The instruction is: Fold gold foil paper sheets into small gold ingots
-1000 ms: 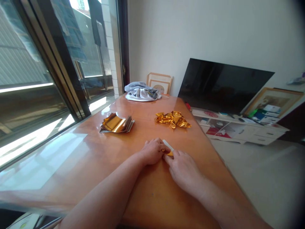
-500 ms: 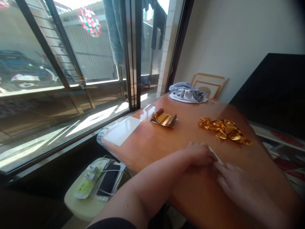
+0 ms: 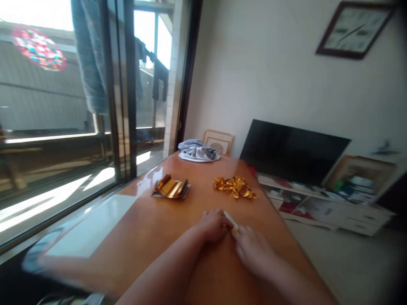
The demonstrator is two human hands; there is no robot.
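- Upper right of the frame, a dark-framed wall clock (image 3: 354,29) hangs on the white wall; below it, a flat-screen TV (image 3: 294,152) stands tilted on a low white cabinet (image 3: 356,222).
- Down the left side runs a glazed sliding door (image 3: 122,84).
- My orange wooden worktop (image 3: 152,237) fills the lower middle, with a folded grey-white cloth (image 3: 199,152) at its far end.
- Mid-worktop, a stack of gold foil sheets (image 3: 170,187) sits left and a crumpled heap of gold foil (image 3: 234,187) right, both well apart from my hands.
- At lower centre, my left hand (image 3: 213,225) and right hand (image 3: 252,252) are closed in together, pinching a narrow white strip (image 3: 228,219) with a scrap of gold foil (image 3: 234,228) at its lower end.
- A pinch this small probably works best with steady, even fingertip pressure, so the foil doesn't slip or crease.
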